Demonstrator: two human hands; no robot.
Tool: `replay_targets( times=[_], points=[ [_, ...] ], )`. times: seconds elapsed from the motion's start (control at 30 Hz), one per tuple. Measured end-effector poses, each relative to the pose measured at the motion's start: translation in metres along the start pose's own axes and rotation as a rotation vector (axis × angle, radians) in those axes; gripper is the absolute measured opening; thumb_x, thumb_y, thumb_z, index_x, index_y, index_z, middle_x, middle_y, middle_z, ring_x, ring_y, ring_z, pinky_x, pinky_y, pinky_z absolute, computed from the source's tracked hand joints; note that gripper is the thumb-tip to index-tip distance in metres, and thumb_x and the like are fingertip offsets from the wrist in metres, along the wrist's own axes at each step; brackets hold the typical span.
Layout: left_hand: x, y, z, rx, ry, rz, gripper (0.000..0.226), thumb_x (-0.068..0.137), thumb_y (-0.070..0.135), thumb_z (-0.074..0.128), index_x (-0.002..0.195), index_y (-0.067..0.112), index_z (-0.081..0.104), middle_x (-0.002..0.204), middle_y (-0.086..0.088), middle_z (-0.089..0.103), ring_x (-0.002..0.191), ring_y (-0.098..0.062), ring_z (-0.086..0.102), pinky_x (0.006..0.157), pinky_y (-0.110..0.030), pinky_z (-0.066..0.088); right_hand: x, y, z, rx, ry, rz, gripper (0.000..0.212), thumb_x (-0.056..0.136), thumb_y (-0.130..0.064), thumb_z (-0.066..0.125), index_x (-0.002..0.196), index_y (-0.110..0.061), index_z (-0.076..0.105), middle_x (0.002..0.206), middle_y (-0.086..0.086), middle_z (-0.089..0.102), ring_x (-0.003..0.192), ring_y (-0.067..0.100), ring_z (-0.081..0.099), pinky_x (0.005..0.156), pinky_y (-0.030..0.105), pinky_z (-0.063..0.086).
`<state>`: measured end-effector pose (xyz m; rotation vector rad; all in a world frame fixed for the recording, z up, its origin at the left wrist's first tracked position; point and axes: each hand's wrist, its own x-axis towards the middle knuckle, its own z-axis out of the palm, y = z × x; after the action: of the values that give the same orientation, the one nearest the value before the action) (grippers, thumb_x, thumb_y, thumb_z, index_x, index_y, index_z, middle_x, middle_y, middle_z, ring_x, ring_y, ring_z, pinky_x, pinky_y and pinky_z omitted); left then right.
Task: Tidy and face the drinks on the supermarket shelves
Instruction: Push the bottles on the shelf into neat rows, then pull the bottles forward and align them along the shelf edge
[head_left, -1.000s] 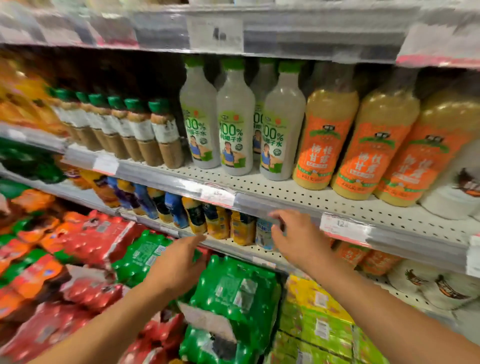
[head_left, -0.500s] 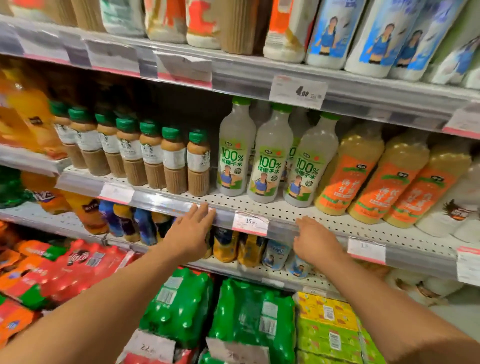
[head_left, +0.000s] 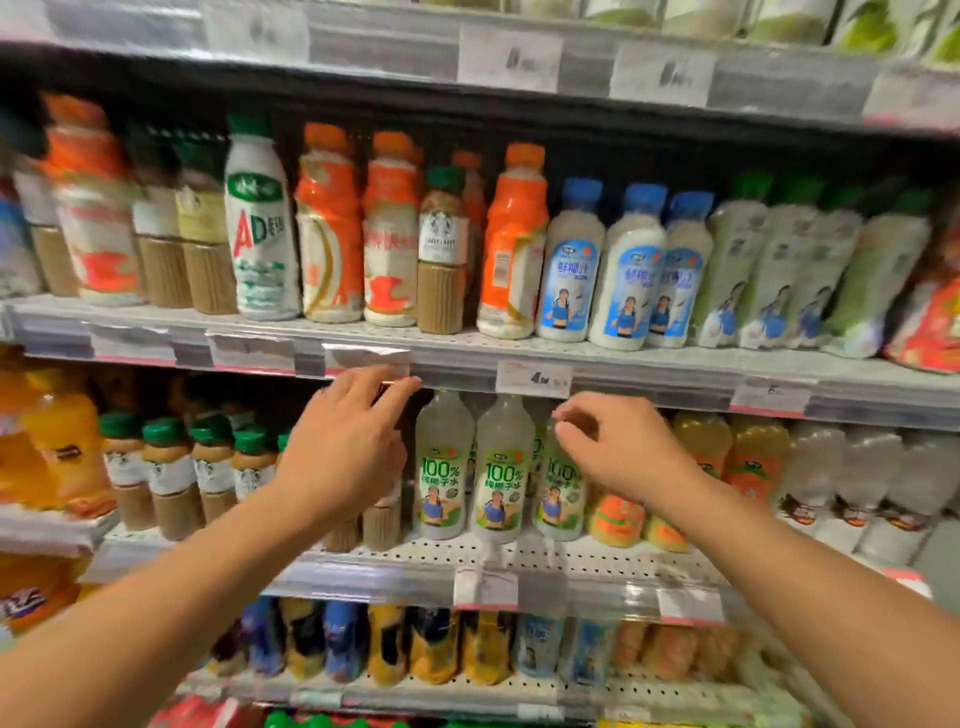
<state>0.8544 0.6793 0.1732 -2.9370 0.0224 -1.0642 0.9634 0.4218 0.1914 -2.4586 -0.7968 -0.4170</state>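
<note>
Reaching up between two shelves, you are starting on the coconut-water row, judging by where both hands are heading. The middle shelf (head_left: 597, 558) is carrying that row, and the upper shelf (head_left: 467, 345) above it is carrying a mixed run of orange, brown and blue-capped bottles. The three coconut-water bottles (head_left: 498, 470) are standing at the 6 o'clock side of the view's centre, upright, labels roughly forward. Your left hand (head_left: 345, 449) is hanging at 9 o'clock of them, fingers spread, fingertips at the upper shelf's price rail, gripping nothing. Your right hand (head_left: 618, 449) is hovering at 3 o'clock, over the third bottle, thumb and forefinger nearly pressed together; whether they are pinching anything I cannot tell. The next move is probably asking for a grip on a bottle neck. Compared with half a second back, both hands are sitting higher, off the lower rail, and your view is tilting upward.
</note>
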Motion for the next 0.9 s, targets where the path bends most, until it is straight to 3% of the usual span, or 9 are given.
replay_targets(
  times=[0.1,0.2,0.33,0.53,0.7,0.9],
  points=[
    [0.02,0.004,-0.021,0.082,-0.08,-0.048,0.079,0.084,0.023,0.06,0.152,0.021,0.022,0.16,-0.009,0.015,0.145,-0.033,0.015,0.113,-0.05,0.025,0.013,-0.011,-0.047,-0.079,0.183,-0.113,0.028,0.09,-0.022,0.057,0.118,-0.02,0.064,0.116,0.0,0.065,0.109,0.021,0.055,0.09,0.035,0.046],
    [0.037,0.008,-0.022,0.122,-0.24,-0.09,0.086,0.09,0.031,0.051,0.154,0.027,-0.005,0.162,-0.002,-0.013,0.149,-0.026,-0.01,0.119,-0.045,0.009,0.019,-0.003,-0.057,-0.203,0.049,-0.017,0.05,0.092,-0.023,0.052,0.142,-0.021,0.044,0.141,0.002,0.047,0.131,0.024,0.039,0.106,0.041,0.038],
    [0.049,0.017,-0.015,0.116,-0.388,-0.155,0.091,0.09,0.035,0.051,0.153,0.024,-0.013,0.163,0.0,-0.008,0.15,-0.024,-0.005,0.119,-0.044,0.012,0.025,0.005,-0.052,-0.216,-0.051,0.112,0.062,0.09,-0.028,0.056,0.147,-0.018,0.034,0.145,0.006,0.042,0.132,0.028,0.038,0.107,0.041,0.04],
    [0.055,0.017,-0.01,0.156,-0.397,-0.183,0.091,0.082,0.032,0.056,0.154,0.027,0.0,0.158,0.001,0.008,0.145,-0.024,0.015,0.112,-0.042,0.029,0.033,0.002,-0.045,-0.387,-0.067,0.078,0.044,0.088,-0.033,0.053,0.131,-0.02,0.051,0.132,0.003,0.044,0.123,0.026,0.041,0.094,0.038,0.046],
    [0.055,0.018,-0.012,0.16,-0.441,-0.206,0.095,0.081,0.026,0.057,0.154,0.028,-0.002,0.161,0.003,0.001,0.148,-0.024,0.007,0.115,-0.045,0.022,0.028,0.002,-0.043,-0.407,-0.073,0.067,0.057,0.091,-0.029,0.051,0.145,-0.022,0.036,0.14,-0.001,0.037,0.131,0.023,0.033,0.097,0.037,0.046],
    [0.053,0.011,-0.013,0.14,-0.45,-0.166,0.093,0.082,0.024,0.056,0.154,0.029,-0.002,0.161,0.002,0.003,0.148,-0.022,0.005,0.117,-0.045,0.019,0.03,-0.005,-0.045,-0.411,-0.085,0.107,0.059,0.09,-0.032,0.051,0.147,-0.025,0.035,0.144,-0.003,0.036,0.133,0.021,0.034,0.098,0.038,0.047]
  ],
)
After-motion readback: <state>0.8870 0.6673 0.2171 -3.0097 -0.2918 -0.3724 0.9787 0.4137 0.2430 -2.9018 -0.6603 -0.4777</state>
